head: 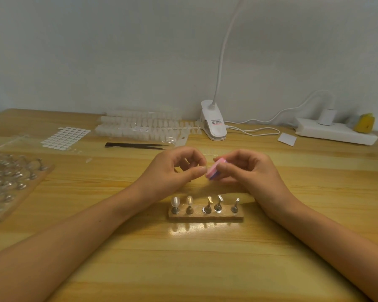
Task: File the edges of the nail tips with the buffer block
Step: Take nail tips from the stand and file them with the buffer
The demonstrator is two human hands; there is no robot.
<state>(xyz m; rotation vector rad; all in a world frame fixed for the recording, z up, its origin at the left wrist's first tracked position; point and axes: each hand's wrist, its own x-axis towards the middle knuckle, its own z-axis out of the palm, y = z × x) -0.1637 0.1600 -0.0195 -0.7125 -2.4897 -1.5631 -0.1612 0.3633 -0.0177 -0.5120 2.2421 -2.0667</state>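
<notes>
My right hand [249, 168] grips a small pink and purple buffer block [214, 171] above the table's middle. My left hand [175, 168] pinches a clear nail tip [206, 165] between thumb and fingers, and the tip's edge meets the block. In front of both hands lies a wooden holder strip [205, 215] with several metal stands. The two stands on the left carry clear nail tips [175, 201]; the other stands are bare.
Black tweezers [135, 145] lie behind my hands. Bags of nail tips [140, 125] and a sheet of adhesive tabs [66, 137] sit further back. A board with many stands [11, 182] is at the left, a clip lamp [214, 123] and power strip [336, 134] at the back right.
</notes>
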